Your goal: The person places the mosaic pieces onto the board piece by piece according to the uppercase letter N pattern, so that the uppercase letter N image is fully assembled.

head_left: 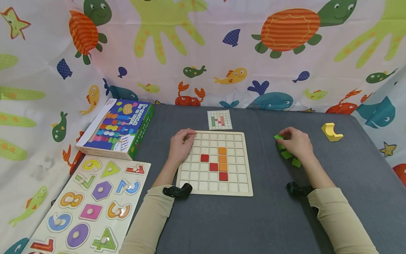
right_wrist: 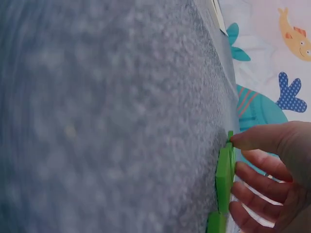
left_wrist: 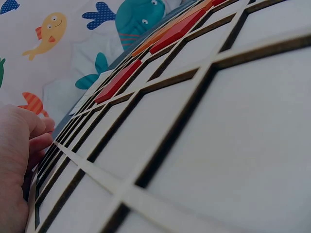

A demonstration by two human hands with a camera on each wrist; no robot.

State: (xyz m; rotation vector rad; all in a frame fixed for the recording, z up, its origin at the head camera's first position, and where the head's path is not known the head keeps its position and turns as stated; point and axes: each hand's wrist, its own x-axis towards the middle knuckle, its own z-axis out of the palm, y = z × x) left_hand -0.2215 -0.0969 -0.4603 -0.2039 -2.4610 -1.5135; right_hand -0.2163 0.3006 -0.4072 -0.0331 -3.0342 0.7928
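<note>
A pale grid board (head_left: 193,178) lies mid-table, with red squares (head_left: 204,158) and orange squares (head_left: 222,158) in some cells. My left hand (head_left: 181,145) rests along its upper left edge, fingers loosely bent at the rim; the left wrist view has this hand (left_wrist: 17,165) beside the grid. Right of the board, my right hand (head_left: 297,143) pinches a green tile (head_left: 277,137) between thumb and fingertips at the far end of a slanting row of green tiles (head_left: 286,154). In the right wrist view the thumb meets the green edge, while other fingers hang close by the tiles (right_wrist: 223,179).
A small pattern card (head_left: 219,120) lies behind the board. At the left are a toy box (head_left: 117,127) and a number-and-shape puzzle board (head_left: 104,173). A yellow arched block (head_left: 331,132) sits far right. A printed curtain (head_left: 209,42) hangs behind the table.
</note>
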